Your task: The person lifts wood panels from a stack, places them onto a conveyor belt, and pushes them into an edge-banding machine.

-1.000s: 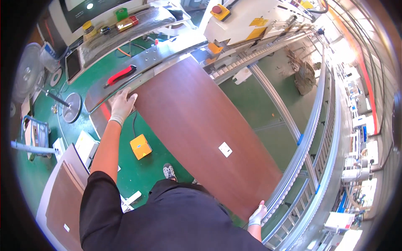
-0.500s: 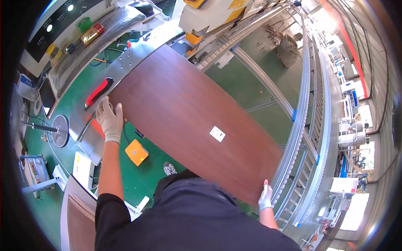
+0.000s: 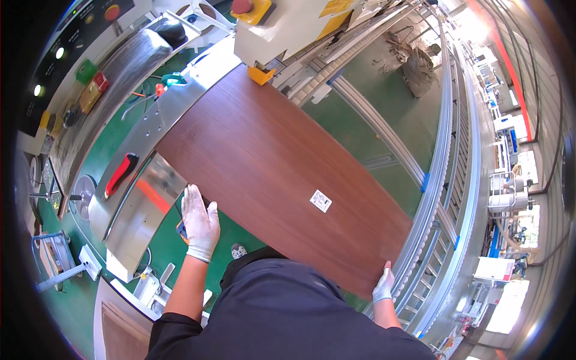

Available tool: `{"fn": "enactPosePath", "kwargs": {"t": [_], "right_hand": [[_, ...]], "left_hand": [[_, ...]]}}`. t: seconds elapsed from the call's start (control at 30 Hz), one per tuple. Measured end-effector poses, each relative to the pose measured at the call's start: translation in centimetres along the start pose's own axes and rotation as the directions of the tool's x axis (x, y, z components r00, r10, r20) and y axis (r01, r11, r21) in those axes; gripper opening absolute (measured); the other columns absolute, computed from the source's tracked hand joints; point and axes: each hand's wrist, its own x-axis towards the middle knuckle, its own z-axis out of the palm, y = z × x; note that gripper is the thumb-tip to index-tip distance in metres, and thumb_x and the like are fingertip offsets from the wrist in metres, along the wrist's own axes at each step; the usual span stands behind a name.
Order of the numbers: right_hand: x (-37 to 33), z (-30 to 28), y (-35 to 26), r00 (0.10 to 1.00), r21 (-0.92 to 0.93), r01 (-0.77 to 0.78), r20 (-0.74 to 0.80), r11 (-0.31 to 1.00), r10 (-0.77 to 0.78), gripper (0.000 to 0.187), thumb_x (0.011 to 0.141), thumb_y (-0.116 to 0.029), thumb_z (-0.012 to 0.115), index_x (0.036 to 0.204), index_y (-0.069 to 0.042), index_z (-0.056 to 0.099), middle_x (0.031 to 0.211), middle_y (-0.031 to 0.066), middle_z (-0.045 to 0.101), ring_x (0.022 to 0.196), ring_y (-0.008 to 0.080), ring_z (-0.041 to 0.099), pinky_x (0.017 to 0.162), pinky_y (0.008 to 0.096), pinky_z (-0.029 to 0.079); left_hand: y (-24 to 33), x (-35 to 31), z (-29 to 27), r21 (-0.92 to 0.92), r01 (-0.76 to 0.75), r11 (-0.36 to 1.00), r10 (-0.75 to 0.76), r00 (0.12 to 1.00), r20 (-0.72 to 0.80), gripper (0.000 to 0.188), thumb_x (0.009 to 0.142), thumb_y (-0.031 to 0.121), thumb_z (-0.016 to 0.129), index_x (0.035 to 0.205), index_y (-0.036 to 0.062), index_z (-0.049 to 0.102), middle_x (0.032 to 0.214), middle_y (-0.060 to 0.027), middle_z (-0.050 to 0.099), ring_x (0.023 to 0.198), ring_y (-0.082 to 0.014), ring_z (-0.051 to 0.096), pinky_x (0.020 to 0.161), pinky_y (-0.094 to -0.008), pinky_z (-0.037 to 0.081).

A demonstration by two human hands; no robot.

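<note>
A long brown wood-grain panel (image 3: 264,156) with a small white label (image 3: 321,201) lies across in front of me, its left end on a metal machine table (image 3: 144,141). My left hand (image 3: 201,222), in a pale work glove, is open at the panel's near edge, close to its left corner, with fingers stretched out. Whether the fingertips press on the edge I cannot tell. My right hand (image 3: 384,285), also gloved, grips the panel's near right corner, thumb on top and the other fingers mostly hidden. A red and black utility knife (image 3: 122,175) rests on the metal table.
A machine head (image 3: 285,36) with an orange guard (image 3: 261,75) stands over the panel's far edge. Aluminium rails with rollers (image 3: 441,156) run along the right. A control panel (image 3: 66,42) is at upper left. A blue cart (image 3: 54,252) stands on the green floor.
My left hand has come off the panel's left end, moved nearer me along its edge and straightened its fingers. The view has shifted; my right hand keeps its hold at the right corner.
</note>
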Motion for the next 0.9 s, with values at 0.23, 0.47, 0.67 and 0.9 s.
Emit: {"fn": "enactPosePath", "kwargs": {"t": [0.23,0.47,0.67,0.9], "right_hand": [[7.9,2.0,-3.5,0.998,-0.044,0.045,-0.034,0.998,-0.046,0.059,0.101,-0.05,0.066,0.122,0.005,0.064,0.127,0.0096,0.062,0.118,0.0182,0.053,0.109,0.0356,0.041],[14.8,4.8,-7.8,0.998,0.231,0.022,0.055,0.973,-0.036,0.044,0.104,-0.038,0.062,0.121,0.002,0.066,0.128,0.0095,0.065,0.119,0.0216,0.059,0.108,0.04,0.046],[20.1,6.2,-11.4,0.987,0.341,0.136,0.034,0.93,-0.157,0.038,0.102,-0.023,0.059,0.129,0.004,0.064,0.127,0.0114,0.065,0.12,0.0236,0.059,0.109,0.0425,0.046],[23.9,7.3,-12.3,0.909,0.105,0.4,0.08,0.91,-0.409,0.058,0.105,-0.019,0.055,0.15,0.013,0.039,0.149,0.0226,0.051,0.136,0.027,0.053,0.118,0.0363,0.038]], "left_hand": [[4.9,5.9,5.1,0.03,0.013,0.999,-0.014,1.0,0.022,0.071,0.102,0.025,0.052,0.155,-0.0144,0.027,0.16,-0.0345,0.033,0.152,-0.045,0.029,0.127,-0.0484,0.02],[8.8,12.0,8.8,-0.013,-0.043,0.999,0.043,0.999,-0.013,0.072,0.101,0.028,0.056,0.155,-0.0126,0.029,0.159,-0.032,0.037,0.15,-0.0423,0.035,0.124,-0.0456,0.027],[12.7,14.8,7.1,-0.161,0.004,0.987,0.009,0.997,0.078,0.083,0.098,0.042,0.062,0.162,0.0047,0.024,0.143,-0.021,0.06,0.123,-0.0389,0.063,0.104,-0.041,0.05],[11.6,11.0,7.5,0.254,-0.168,0.953,0.165,0.986,0.031,0.075,0.09,0.034,0.07,0.151,0.0004,0.042,0.148,-0.0215,0.054,0.136,-0.0371,0.052,0.114,-0.0454,0.04]]}}
